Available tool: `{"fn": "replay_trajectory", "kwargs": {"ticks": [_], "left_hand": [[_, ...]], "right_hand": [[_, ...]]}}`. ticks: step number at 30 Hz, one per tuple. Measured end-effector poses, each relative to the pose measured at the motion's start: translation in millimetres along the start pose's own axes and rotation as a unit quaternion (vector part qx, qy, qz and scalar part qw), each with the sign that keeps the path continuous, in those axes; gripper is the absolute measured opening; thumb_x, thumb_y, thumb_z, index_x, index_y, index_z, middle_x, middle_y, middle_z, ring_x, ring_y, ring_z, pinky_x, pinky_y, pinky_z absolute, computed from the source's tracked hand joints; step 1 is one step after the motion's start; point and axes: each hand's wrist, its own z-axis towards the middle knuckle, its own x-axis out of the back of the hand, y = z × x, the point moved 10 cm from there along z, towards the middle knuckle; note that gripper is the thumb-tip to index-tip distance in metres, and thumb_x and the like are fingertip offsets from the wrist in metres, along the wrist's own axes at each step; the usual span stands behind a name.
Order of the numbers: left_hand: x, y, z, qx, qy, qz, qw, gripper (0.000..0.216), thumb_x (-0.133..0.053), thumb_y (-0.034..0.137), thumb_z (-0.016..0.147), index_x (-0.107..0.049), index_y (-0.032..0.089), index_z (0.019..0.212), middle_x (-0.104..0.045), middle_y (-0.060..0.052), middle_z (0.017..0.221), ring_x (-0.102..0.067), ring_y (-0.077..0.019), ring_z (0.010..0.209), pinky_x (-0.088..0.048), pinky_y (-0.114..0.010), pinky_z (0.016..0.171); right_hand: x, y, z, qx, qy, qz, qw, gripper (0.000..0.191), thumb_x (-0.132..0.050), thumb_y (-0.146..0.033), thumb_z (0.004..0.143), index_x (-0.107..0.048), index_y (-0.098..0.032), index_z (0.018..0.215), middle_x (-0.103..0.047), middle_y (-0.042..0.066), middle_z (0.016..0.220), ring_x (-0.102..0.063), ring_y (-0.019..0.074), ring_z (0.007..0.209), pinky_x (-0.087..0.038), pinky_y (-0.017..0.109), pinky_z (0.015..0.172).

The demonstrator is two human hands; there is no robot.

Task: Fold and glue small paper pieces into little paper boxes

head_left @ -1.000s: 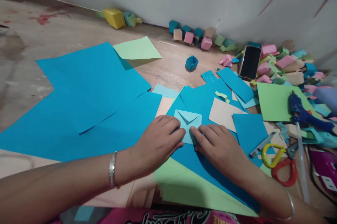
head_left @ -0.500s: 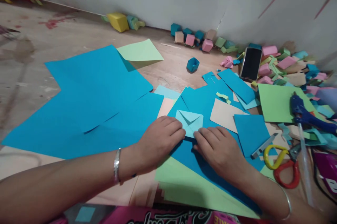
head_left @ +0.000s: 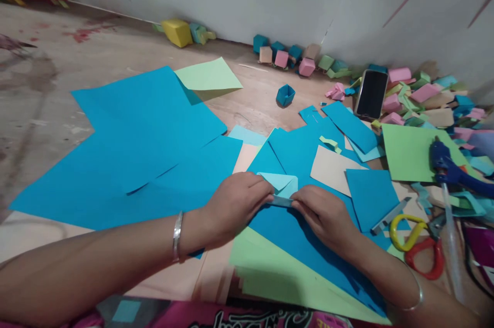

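Observation:
A small light-blue folded paper (head_left: 284,184) lies on a darker blue sheet (head_left: 297,235), its near edge bent up into a narrow strip. My left hand (head_left: 243,199) pinches the left end of that strip, fingers closed. At the right end, my right hand (head_left: 322,212) grips it between thumb and curled fingers. Both hands partly cover the paper's corners. Large blue sheets (head_left: 146,127) spread out to the left of my left hand.
To the right lie a cutter knife (head_left: 390,216), scissors (head_left: 424,246) with yellow and red handles, and a blue glue gun (head_left: 443,158). A phone (head_left: 371,94) rests by a pile of folded paper pieces (head_left: 424,94). A small blue paper box (head_left: 285,95) stands farther back.
The paper's near edge, flat before, is now folded upward between my hands. My fingers have tightened into a pinch, and the view has shifted slightly.

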Motion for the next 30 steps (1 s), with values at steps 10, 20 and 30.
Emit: {"fn": "replay_trajectory", "kwargs": {"ticks": [10,20,30], "left_hand": [[-6,-14,0,0.056,-0.02,-0.005,0.998,0.031,-0.036,0.035,0.102,-0.056,0.017,0.086,-0.061,-0.003,0.075,-0.056,-0.0169,0.068,-0.038,-0.028,0.06],[-6,-15,3,0.092,-0.047,0.067,0.992,0.023,-0.039,0.03,0.1,-0.053,0.017,0.086,-0.06,-0.004,0.075,-0.054,-0.0185,0.066,-0.032,-0.029,0.056],[-10,-15,4,0.109,-0.094,0.096,0.985,0.02,-0.042,0.026,0.099,-0.054,0.016,0.086,-0.062,-0.005,0.081,-0.052,-0.0183,0.069,-0.028,-0.029,0.057]], "right_hand": [[0,4,3,-0.03,0.006,-0.014,0.999,0.026,-0.041,-0.026,0.1,-0.061,-0.018,0.086,-0.062,0.004,0.075,-0.057,0.0147,0.068,-0.042,0.025,0.062],[1,5,7,-0.046,0.051,-0.055,0.996,0.024,-0.044,-0.028,0.099,-0.061,-0.017,0.087,-0.067,0.004,0.079,-0.059,0.0151,0.068,-0.039,0.025,0.061],[0,9,9,-0.031,0.068,-0.102,0.992,0.024,-0.05,-0.031,0.097,-0.062,-0.017,0.082,-0.067,0.004,0.074,-0.059,0.0164,0.066,-0.036,0.027,0.059]]}}
